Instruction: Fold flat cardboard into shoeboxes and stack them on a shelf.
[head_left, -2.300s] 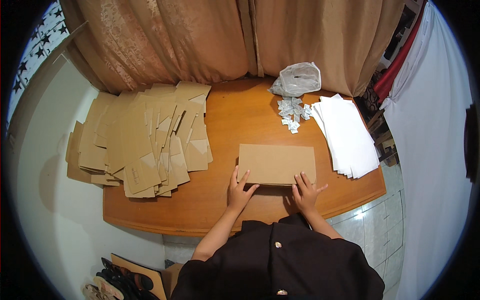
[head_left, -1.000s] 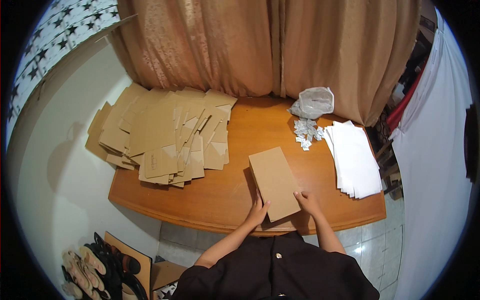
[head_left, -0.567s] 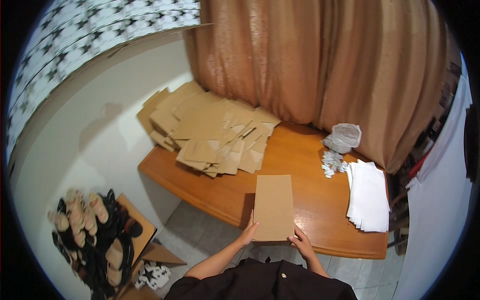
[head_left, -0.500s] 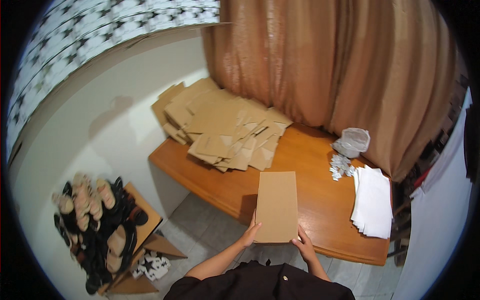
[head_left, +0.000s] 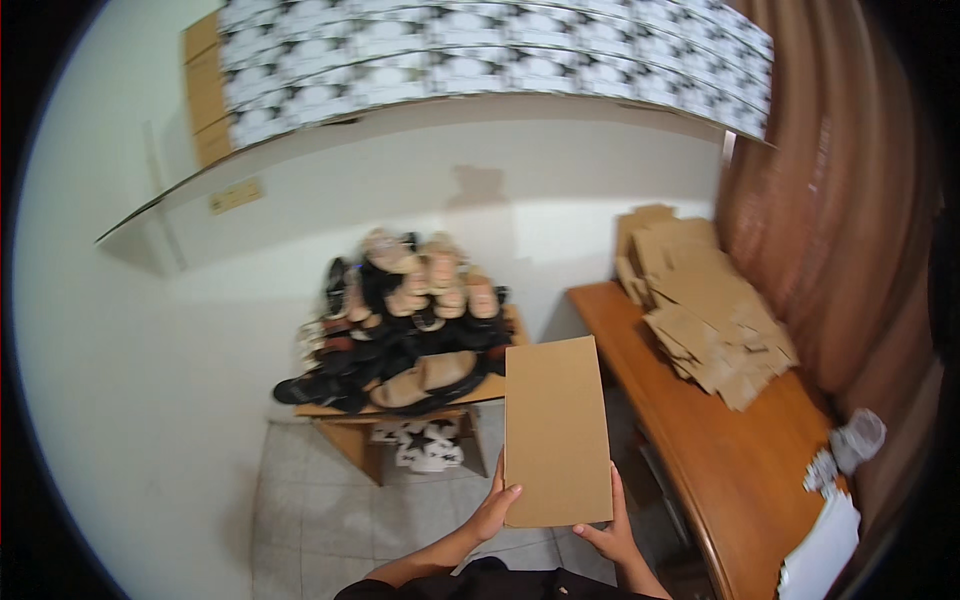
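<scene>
A plain brown cardboard box (head_left: 556,432) is held out in front of me, closed, its long side pointing away. My left hand (head_left: 490,511) grips its near left edge, the thumb lying on top. On the near right corner, my right hand (head_left: 613,532) is closed round the side with its thumb at the front edge. The fingers under the box are hidden. Beyond it, a heap of sandals and shoes (head_left: 420,375) in black and beige covers a low wooden table (head_left: 310,410). The box's far left corner overlaps that table in view.
To the right runs a wooden table (head_left: 690,470) bearing a pile of flattened cardboard (head_left: 715,300), a clear plastic bag (head_left: 858,440), small silvery packets (head_left: 820,472) and white sheets (head_left: 822,550). Black-and-white patterned boxes (head_left: 480,70) line a shelf overhead. Similar patterned pieces (head_left: 430,445) lie under the shoe table.
My view has turned left, from the wooden table toward the shoe table. The cardboard box has come along in both hands, away from the wooden table.
</scene>
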